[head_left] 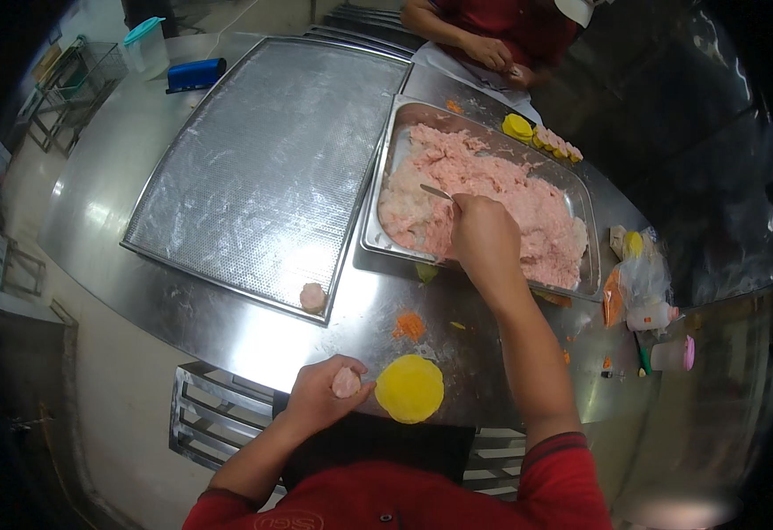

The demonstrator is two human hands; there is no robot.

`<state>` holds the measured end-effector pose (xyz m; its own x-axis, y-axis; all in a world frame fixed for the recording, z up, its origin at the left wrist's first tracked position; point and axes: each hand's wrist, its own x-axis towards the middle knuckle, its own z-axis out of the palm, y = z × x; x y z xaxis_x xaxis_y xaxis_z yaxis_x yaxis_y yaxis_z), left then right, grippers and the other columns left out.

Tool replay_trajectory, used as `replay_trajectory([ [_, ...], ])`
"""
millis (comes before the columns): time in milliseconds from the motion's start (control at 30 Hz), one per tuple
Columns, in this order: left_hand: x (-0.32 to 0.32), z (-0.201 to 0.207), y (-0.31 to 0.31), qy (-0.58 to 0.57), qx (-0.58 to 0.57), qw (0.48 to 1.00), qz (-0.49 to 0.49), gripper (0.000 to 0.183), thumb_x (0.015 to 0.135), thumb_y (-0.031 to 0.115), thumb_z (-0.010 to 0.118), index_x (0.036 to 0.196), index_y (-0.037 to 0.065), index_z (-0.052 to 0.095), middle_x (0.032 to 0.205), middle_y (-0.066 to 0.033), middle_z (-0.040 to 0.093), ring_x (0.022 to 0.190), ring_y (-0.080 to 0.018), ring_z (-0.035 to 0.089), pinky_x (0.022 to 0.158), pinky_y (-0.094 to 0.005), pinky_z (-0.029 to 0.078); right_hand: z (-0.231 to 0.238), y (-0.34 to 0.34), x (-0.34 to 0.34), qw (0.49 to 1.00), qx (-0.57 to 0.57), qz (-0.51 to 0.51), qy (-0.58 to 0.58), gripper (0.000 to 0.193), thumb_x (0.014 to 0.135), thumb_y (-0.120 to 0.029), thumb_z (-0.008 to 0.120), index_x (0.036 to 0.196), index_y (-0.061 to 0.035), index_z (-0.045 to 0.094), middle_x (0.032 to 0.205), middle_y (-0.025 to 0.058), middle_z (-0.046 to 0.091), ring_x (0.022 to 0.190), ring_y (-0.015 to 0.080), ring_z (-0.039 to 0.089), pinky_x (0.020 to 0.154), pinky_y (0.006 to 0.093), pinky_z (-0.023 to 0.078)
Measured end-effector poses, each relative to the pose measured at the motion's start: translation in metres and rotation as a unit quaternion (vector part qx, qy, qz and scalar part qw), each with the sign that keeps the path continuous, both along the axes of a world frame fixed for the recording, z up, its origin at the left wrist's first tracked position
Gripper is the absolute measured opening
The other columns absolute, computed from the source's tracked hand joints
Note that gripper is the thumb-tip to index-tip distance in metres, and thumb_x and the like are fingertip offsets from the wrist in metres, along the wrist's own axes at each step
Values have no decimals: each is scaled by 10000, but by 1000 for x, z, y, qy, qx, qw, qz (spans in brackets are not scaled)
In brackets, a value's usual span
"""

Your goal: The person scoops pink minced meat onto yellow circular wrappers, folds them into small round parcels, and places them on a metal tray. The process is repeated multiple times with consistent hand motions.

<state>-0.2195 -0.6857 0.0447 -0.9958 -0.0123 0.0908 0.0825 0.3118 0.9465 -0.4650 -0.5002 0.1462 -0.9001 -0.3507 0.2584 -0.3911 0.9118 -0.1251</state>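
My left hand (325,393) is closed around a small dumpling (347,382) with pink filling showing at its top, held just past the table's near edge. My right hand (485,234) grips a small metal spreader (435,191) over a deep steel pan (591,256) of pink minced meat (492,190). Only the spreader's blade shows; its handle is hidden in my fist. Beside my left hand, a stack of round yellow wrappers (409,389) lies on the steel table. Another dumpling (312,298) stands on the near right corner of a perforated metal tray (254,159).
Orange crumbs (409,326) lie beyond the wrappers. Across the table, a co-worker's hands (501,62) are near more yellow wrappers (517,128) and a row of dumplings (559,144). Plastic bags (643,269) and a pink-lidded container (671,355) sit at right, a jug (146,51) at far left.
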Motion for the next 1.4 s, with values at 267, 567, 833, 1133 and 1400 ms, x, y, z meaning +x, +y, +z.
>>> replay_trajectory([
  [267,-1,-16,-3,8,12,1000,-11,219,815,120,882,870,76,675,783,-82,728,689,-209,725,640,-307,551,-10,-20,-12,997,77,3,-15,184,875,-69,568,889,-7,741,877,233,716,837,422,717,758,510,565],
  [567,-1,-16,-6,18,7,1000,-20,214,830,130,872,865,68,670,784,-86,729,700,-201,724,648,-299,546,4,-17,-14,996,-3,0,-85,216,883,-162,676,954,2,797,823,244,725,790,378,734,752,438,574],
  [833,-15,20,2,-31,111,993,2,208,853,137,855,941,30,700,800,-54,724,724,-110,666,688,-269,530,37,23,64,865,-340,96,-357,183,960,-145,717,1020,24,756,738,28,653,734,43,551,636,251,461],
  [1133,-20,63,24,-12,115,990,-80,242,819,146,878,966,45,714,841,-71,743,760,-123,705,684,-278,555,-3,56,180,878,-376,260,-140,342,799,58,730,1127,-23,780,894,110,717,752,231,660,709,326,523],
  [1400,-2,71,47,4,48,991,-128,220,797,112,881,941,49,728,857,-71,752,749,-121,702,685,-277,557,-27,96,203,888,-350,267,-134,479,710,85,716,1141,-102,808,865,79,687,742,250,638,729,351,513],
])
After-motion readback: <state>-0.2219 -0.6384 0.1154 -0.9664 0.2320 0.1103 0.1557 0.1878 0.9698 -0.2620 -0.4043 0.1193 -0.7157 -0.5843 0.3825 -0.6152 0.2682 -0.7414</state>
